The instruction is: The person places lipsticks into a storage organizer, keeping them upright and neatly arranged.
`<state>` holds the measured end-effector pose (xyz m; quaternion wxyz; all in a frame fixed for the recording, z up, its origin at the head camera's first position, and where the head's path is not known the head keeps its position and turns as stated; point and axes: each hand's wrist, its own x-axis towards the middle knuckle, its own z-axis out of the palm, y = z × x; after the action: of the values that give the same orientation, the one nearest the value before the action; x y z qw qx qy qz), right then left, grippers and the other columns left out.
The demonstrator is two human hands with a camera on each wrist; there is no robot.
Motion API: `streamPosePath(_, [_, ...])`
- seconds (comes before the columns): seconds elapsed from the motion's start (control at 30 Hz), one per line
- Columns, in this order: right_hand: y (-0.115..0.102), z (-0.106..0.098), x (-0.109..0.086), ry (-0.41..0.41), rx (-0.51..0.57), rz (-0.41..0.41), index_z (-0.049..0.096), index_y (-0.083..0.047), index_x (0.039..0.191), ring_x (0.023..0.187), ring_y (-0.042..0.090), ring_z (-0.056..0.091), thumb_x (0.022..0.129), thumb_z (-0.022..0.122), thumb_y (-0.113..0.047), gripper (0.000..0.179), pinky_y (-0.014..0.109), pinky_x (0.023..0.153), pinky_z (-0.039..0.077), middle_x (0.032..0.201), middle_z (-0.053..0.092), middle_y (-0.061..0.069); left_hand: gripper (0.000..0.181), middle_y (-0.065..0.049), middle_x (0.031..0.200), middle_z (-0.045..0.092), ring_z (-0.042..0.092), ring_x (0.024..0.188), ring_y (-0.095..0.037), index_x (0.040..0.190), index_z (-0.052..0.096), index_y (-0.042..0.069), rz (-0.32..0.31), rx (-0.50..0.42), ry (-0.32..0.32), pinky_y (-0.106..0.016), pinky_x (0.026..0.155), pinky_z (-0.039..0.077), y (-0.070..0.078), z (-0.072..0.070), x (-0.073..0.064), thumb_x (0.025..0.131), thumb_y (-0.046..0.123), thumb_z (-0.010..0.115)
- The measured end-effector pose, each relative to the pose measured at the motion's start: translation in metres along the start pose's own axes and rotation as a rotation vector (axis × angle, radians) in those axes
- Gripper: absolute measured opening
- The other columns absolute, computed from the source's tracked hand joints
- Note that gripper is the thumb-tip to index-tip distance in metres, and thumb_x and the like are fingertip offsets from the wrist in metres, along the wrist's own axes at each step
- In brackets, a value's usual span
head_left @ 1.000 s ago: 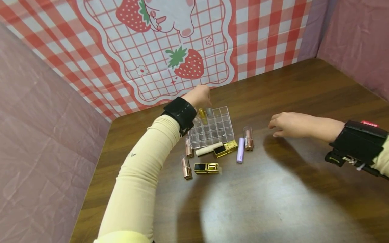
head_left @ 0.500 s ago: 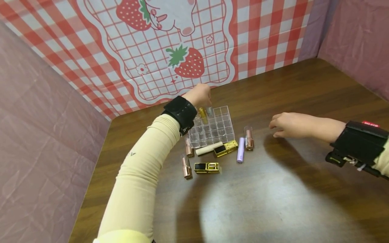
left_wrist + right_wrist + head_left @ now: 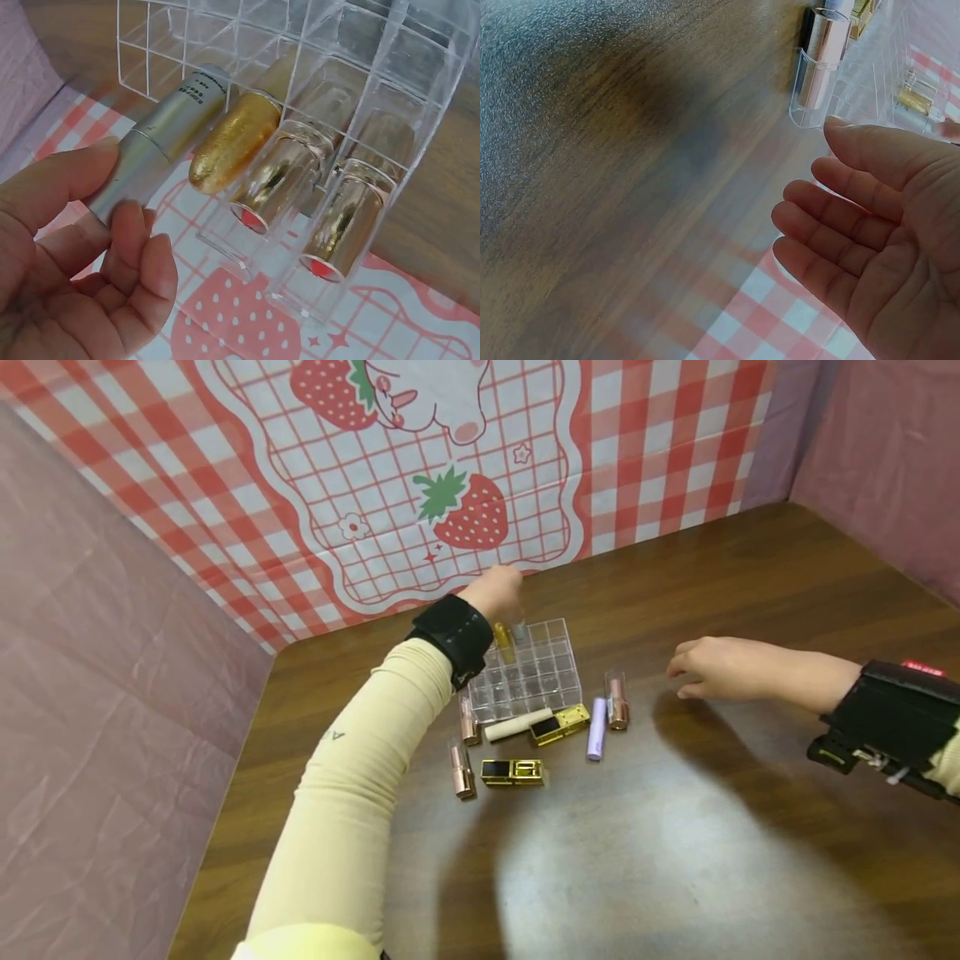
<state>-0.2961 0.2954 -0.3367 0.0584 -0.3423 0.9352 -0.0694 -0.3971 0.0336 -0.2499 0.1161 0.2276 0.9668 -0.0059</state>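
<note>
My left hand (image 3: 495,593) is at the back row of a clear, gridded lipstick organizer (image 3: 536,670). In the left wrist view, its thumb and fingers pinch a silver lipstick (image 3: 166,133), whose printed end sits within a compartment. Beside that tube, a gold bullet-shaped lipstick (image 3: 234,144) stands in the same row, followed by two rose-gold lipsticks with clear ends, one nearer (image 3: 279,180) and one farther along (image 3: 346,223). My right hand (image 3: 723,668) hovers over the table to the right, fingers loosely bent and holding nothing, as its palm in the right wrist view confirms.
In front of the organizer lie a cream tube (image 3: 517,725), a gold-and-black lipstick (image 3: 560,724) and another one (image 3: 512,772). Two rose-gold lipsticks (image 3: 462,770) lie left; a purple tube (image 3: 597,728) and a rose-gold lipstick (image 3: 618,700) lie right. A checkered cloth (image 3: 637,452) hangs behind.
The head view shifts slightly, so everything appears a little farther right and up. My left hand stays at the organizer's back row; the right hand keeps its place.
</note>
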Motion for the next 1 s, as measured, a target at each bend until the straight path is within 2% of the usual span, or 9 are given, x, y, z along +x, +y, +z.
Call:
streamPosePath(0.23, [0.0012,0.0019,-0.0009,0.000,0.007,0.001,0.066,0.002,0.094,0.083,0.025,0.062,0.078,0.070,-0.012,0.022,0.038,0.068,0.051,0.092,0.063,0.010,0.026,-0.014,0.109,0.060,0.056,0.098,-0.024,0.102,0.060,-0.002,0.017,0.070,-0.019,-0.030,0.086,0.046,0.0031,-0.0005,0.0029,0.078,0.007,0.064])
streamPosePath(0.47, [-0.0001,0.0037,0.0002,-0.021,0.001,0.013,0.066,0.002,0.095,0.084,0.026,0.062,0.078,0.070,-0.012,0.022,0.039,0.069,0.051,0.093,0.063,0.011,0.031,-0.013,0.112,0.058,0.054,0.097,-0.022,0.107,0.058,-0.001,-0.012,0.049,-0.037,-0.030,0.086,0.046,0.0046,0.0004,0.0042,0.078,0.008,0.065])
streamPosePath(0.7, [-0.0014,0.0030,0.0002,-0.038,-0.009,0.020,0.065,0.003,0.096,0.083,0.026,0.061,0.079,0.069,-0.012,0.023,0.039,0.069,0.051,0.092,0.062,0.011,0.030,-0.013,0.112,0.058,0.050,0.090,-0.019,0.110,0.057,0.000,-0.021,0.041,-0.048,-0.027,0.076,0.042,0.0038,0.0011,0.0043,0.081,0.008,0.062])
streamPosePath(0.8, [-0.0019,0.0025,0.0005,-0.037,-0.008,0.018,0.066,0.003,0.096,0.083,0.026,0.061,0.079,0.069,-0.012,0.023,0.039,0.069,0.051,0.092,0.062,0.011,0.032,-0.014,0.113,0.057,0.049,0.090,-0.019,0.111,0.056,-0.001,-0.020,0.032,-0.049,-0.027,0.076,0.042,0.0037,0.0015,0.0045,0.081,0.008,0.062])
streamPosePath(0.9, [-0.0034,0.0014,0.0025,-0.033,-0.009,0.008,0.066,0.003,0.096,0.083,0.026,0.061,0.079,0.069,-0.012,0.023,0.038,0.068,0.051,0.091,0.062,0.011,0.030,-0.013,0.111,0.057,0.048,0.090,-0.019,0.108,0.057,-0.001,-0.022,0.019,-0.039,-0.027,0.078,0.043,0.0030,0.0029,0.0046,0.080,0.008,0.062])
streamPosePath(1.0, [-0.0045,-0.0004,0.0052,-0.031,-0.013,-0.004,0.066,0.003,0.095,0.081,0.024,0.061,0.078,0.070,-0.011,0.022,0.037,0.067,0.051,0.089,0.061,0.010,0.021,-0.011,0.102,0.055,0.047,0.085,-0.019,0.097,0.056,0.001,-0.021,0.002,-0.018,-0.026,0.074,0.043,0.0013,0.0050,0.0039,0.079,0.009,0.062])
